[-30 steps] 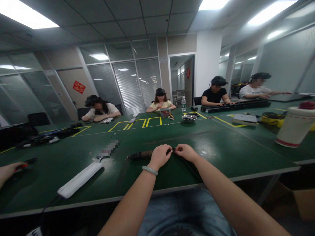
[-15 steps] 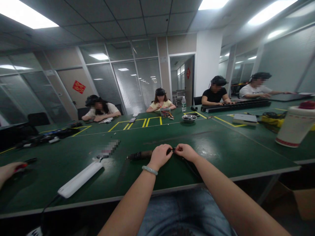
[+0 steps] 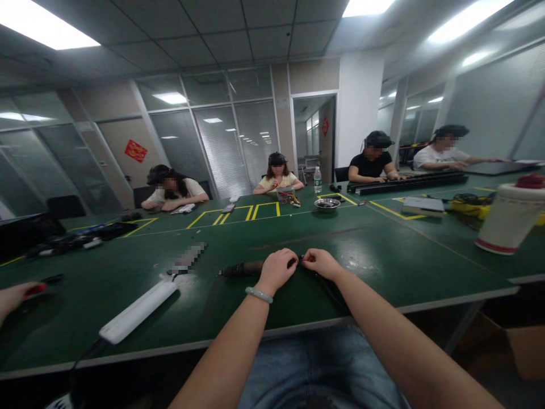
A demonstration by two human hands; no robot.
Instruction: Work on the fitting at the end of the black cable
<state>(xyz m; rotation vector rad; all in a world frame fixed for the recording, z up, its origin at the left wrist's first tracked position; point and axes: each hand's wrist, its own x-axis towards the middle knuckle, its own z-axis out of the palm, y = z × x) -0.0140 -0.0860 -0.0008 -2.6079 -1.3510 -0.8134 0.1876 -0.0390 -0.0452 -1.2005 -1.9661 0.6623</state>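
Observation:
On the green table, my left hand (image 3: 279, 268) is closed round the rear end of a dark, pen-shaped power tool (image 3: 241, 269) that looks like an electric screwdriver. Its narrow metal tip points left, and its rear end is mostly covered by my fingers. Close by on the right, my right hand (image 3: 320, 263) pinches the end of a black cable (image 3: 332, 291), just off the tool's rear. That cable runs down past my right wrist towards the table's near edge. Whether cable end and tool touch is too small to tell.
A white power strip (image 3: 138, 312) lies left, near another person's hand (image 3: 15, 298) holding something red and black. Farther off are a metal bowl (image 3: 327, 205), a water bottle (image 3: 317, 180) and several seated people. A large white cup (image 3: 506, 218) stands right.
My hands stay in nearly the same place. The fingertips of both hands have shifted slightly at the tool's rear end.

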